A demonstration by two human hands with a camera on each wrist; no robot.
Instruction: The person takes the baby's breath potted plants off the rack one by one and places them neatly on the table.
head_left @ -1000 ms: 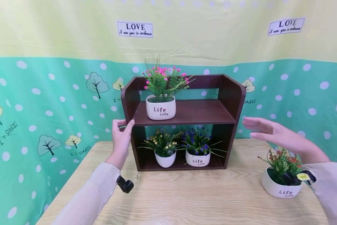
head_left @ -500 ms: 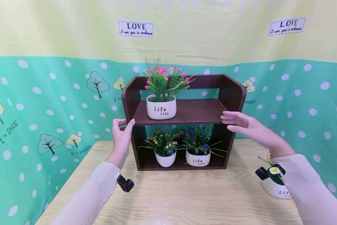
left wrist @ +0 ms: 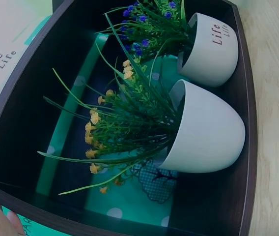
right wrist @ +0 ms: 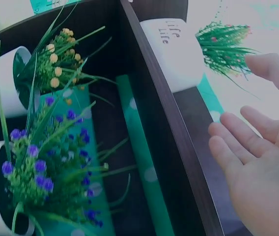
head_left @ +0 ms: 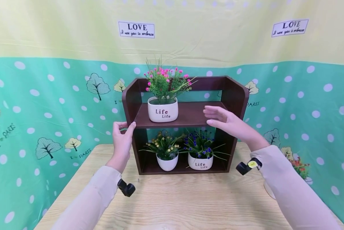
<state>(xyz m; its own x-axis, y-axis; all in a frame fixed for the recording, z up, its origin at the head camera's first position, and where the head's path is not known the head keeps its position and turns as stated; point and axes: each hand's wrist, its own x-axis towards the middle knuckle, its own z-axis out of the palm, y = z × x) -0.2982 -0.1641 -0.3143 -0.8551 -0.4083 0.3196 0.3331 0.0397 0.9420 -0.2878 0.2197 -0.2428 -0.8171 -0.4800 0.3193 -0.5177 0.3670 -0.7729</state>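
Observation:
A dark brown two-tier shelf (head_left: 197,114) stands on the table. At its left side panel my left hand (head_left: 122,140) grips the edge, thumb in front and fingers on the outer side. My right hand (head_left: 229,123) is held over the right half of the upper tier, fingers extended, nothing in them. Left of it on that tier sits a white "Life" pot with pink flowers (head_left: 164,110). The lower tier bears a rounded white pot with yellow flowers (left wrist: 208,132) and a white "Life" pot with blue-purple flowers (head_left: 200,162).
A white pot with red-orange flowers (head_left: 301,167) stands at the right of the wooden table (head_left: 172,201), mostly hidden behind my right sleeve. Behind the shelf hangs a green and yellow patterned curtain (head_left: 57,111).
My right hand has moved left, from beyond the shelf's right side to over its upper tier. The sleeve now covers most of the red-flowered pot. My left hand keeps its place.

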